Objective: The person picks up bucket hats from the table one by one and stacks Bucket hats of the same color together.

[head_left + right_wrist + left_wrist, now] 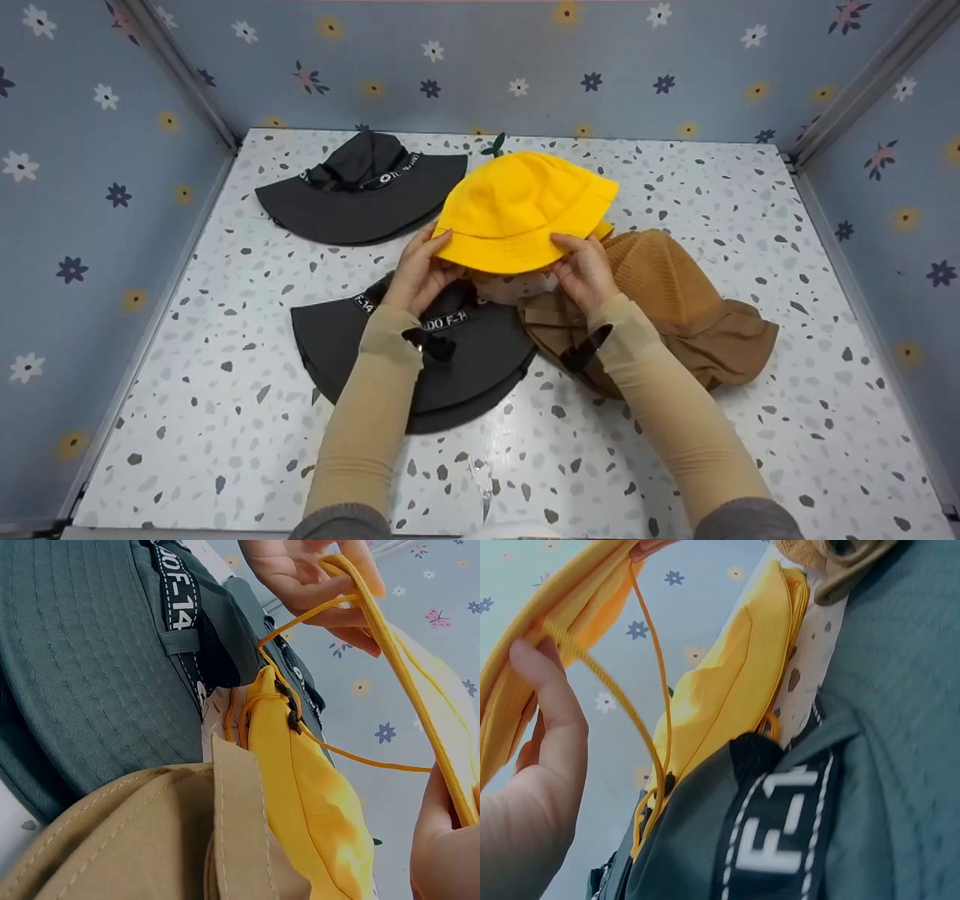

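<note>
Yellow bucket hat [525,210] is lifted above the table [675,465]; my left hand [421,271] and right hand [585,271] each pinch its brim. I judge the handling barely begun: black hat [450,360] and brown hat [675,315] lie beneath, untouched.

The head view looks forward and down from the near edge of the bench [675,480], taking in its far corners. Both wrist views sit very close and low, looking upward at the yellow hat [727,690] brim, which all three views share.
</note>
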Action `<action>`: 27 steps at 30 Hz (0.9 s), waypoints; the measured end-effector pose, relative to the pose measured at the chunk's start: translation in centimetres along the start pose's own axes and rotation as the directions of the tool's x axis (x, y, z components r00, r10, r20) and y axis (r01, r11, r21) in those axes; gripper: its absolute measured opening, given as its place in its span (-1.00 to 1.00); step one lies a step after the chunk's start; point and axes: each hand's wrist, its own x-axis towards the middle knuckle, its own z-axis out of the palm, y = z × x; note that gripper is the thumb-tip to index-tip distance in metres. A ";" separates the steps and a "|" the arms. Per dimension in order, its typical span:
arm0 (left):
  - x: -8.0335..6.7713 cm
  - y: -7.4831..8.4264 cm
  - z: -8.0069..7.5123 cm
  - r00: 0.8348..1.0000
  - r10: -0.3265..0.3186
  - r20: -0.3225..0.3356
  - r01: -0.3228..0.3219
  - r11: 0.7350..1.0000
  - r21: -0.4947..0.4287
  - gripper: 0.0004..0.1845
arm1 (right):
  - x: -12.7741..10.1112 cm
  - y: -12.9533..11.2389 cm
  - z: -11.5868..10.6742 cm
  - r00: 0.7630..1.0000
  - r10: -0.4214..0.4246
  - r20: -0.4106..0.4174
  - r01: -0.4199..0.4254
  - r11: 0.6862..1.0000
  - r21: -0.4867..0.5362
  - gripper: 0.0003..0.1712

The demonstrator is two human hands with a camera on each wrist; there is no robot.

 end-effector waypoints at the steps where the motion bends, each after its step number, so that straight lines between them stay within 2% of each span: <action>1: 0.0 -0.1 0.1 1.000 0.008 -0.006 -0.008 1.000 -0.026 -0.49 | 0.0 0.0 0.0 1.000 -0.002 -0.003 0.002 1.000 0.011 -0.47; 5: 0.1 -0.8 0.6 0.998 0.045 -0.038 -0.050 0.989 -0.141 -0.57 | -0.1 0.3 0.0 1.000 -0.017 -0.026 0.017 0.999 0.031 -0.58; 8: 0.2 -1.4 1.1 0.995 0.089 -0.036 -0.095 0.974 -0.206 -0.57 | -0.2 0.6 0.2 0.999 -0.018 -0.047 0.020 0.999 0.040 -0.61; 12: 0.3 -2.2 2.0 0.987 0.159 -0.031 -0.162 0.963 -0.214 -0.51 | -0.5 0.9 0.6 0.998 -0.009 -0.068 0.013 0.997 0.070 -0.59; 18: 0.4 -3.3 3.2 0.971 0.225 -0.084 -0.238 0.946 -0.218 -0.38 | -0.9 1.3 1.2 0.997 -0.002 -0.079 0.011 0.993 0.117 -0.59; 21: 0.6 -3.9 4.1 0.956 0.270 -0.112 -0.290 0.925 -0.247 -0.32 | -1.0 1.5 1.4 0.996 0.011 -0.083 0.001 0.990 0.144 -0.63; 27: 0.9 -4.9 5.8 0.911 0.361 -0.198 -0.407 0.865 -0.294 -0.30 | -1.4 2.2 2.1 0.995 0.034 -0.097 -0.015 0.983 0.184 -0.71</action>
